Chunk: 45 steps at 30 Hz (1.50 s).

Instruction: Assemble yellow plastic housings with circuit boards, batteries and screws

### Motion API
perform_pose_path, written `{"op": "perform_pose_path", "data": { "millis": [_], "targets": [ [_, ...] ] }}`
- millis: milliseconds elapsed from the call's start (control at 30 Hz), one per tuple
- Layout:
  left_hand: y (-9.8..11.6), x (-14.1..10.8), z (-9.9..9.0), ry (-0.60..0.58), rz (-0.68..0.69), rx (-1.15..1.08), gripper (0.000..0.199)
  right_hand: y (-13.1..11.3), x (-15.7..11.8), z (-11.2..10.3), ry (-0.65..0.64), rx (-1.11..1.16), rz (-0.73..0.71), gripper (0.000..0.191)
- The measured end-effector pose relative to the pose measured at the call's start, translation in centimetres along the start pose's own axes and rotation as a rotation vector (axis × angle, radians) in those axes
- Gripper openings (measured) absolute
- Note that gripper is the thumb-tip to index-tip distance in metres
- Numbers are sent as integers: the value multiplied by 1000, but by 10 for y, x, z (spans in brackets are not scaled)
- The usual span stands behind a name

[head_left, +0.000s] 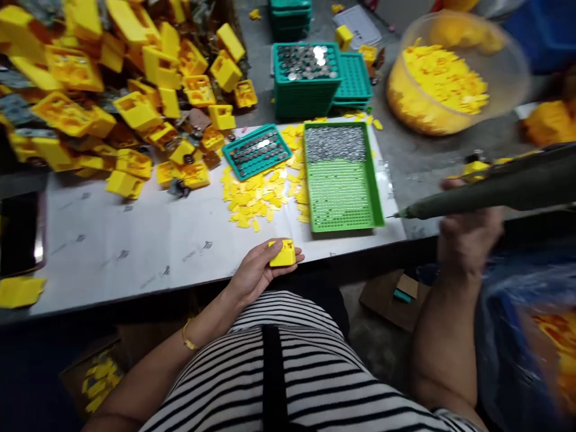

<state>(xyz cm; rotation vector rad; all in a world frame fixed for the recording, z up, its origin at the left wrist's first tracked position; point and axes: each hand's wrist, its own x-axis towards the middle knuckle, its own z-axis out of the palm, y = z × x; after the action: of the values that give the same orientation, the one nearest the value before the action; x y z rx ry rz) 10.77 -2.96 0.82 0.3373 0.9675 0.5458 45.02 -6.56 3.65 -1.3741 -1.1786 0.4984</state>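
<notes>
My left hand is closed around a small yellow plastic housing at the table's front edge, thumb on top. At the right, my right hand is wrapped round a dark electric screwdriver, slightly blurred, its thin tip pointing left towards a green tray. Silver screws fill the back part of that tray. Left of it, small yellow pieces are scattered on the white sheet. A teal tray with rows of round metal parts lies tilted on them.
Many yellow housings are heaped at the back left. Stacked teal trays stand at the back, beside a clear tub of yellow pieces. A phone lies at the far left. A plastic-lined bin is at the lower right.
</notes>
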Motion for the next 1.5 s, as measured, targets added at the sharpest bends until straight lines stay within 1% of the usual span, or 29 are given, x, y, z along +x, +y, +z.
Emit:
{"op": "perform_pose_path", "data": {
  "millis": [33, 100, 167, 200, 267, 333, 400, 467, 567, 633, 733, 833, 933, 1067, 1167, 1233, 1300, 1433, 1500],
  "targets": [
    [-2, -1, 4, -5, -27, 27, 24, 3, 5, -2, -23, 7, -18, 63],
    [-6, -2, 10, -17, -73, 80, 26, 3, 15, 1, -131, 45, -31, 72],
    [-8, -2, 15, -29, -104, 120, 28, -3, 21, 8, -142, 85, -35, 56],
    [-9, -2, 16, -36, -117, 137, 28, -8, 23, 13, -94, 91, -43, 47],
    [-11, -1, 20, -60, -139, 167, 29, -21, 23, 25, 69, 83, -77, 31],
    [-14, 2, 25, -91, -158, 195, 30, -33, 21, 39, 245, 99, -145, 21],
    [-17, 6, 31, -113, -175, 224, 31, -39, 18, 55, 363, 153, -210, 18],
    [-20, 11, 39, -131, -192, 256, 32, -39, 17, 71, 392, 193, -236, 20],
    [-24, 18, 49, -150, -199, 294, 32, -27, 15, 89, 360, 153, -223, 26],
    [-26, 21, 53, -143, -191, 304, 31, -18, 15, 96, 353, 108, -207, 29],
    [-26, 23, 55, -133, -189, 303, 32, -6, 16, 100, 341, 84, -190, 32],
    [-24, 23, 55, -118, -200, 296, 32, 0, 19, 98, 317, 79, -198, 34],
    [-22, 23, 57, -97, -213, 290, 33, -2, 21, 96, 303, 59, -178, 35],
    [-22, 23, 58, -93, -215, 278, 34, -7, 19, 96, 281, -21, -63, 36],
    [-21, 24, 58, -87, -209, 266, 33, -4, 18, 97, 306, -48, -60, 41],
    [-20, 24, 59, -82, -205, 256, 31, -2, 18, 99, 329, -35, -93, 41],
    [-19, 23, 60, -76, -205, 244, 29, -3, 18, 99, 311, -4, -95, 40],
    [-19, 23, 60, -73, -208, 219, 30, -8, 16, 100, 236, 7, -27, 41],
    [-20, 23, 59, -78, -203, 208, 31, -8, 16, 100, 251, 3, -42, 43]
  ]
}}
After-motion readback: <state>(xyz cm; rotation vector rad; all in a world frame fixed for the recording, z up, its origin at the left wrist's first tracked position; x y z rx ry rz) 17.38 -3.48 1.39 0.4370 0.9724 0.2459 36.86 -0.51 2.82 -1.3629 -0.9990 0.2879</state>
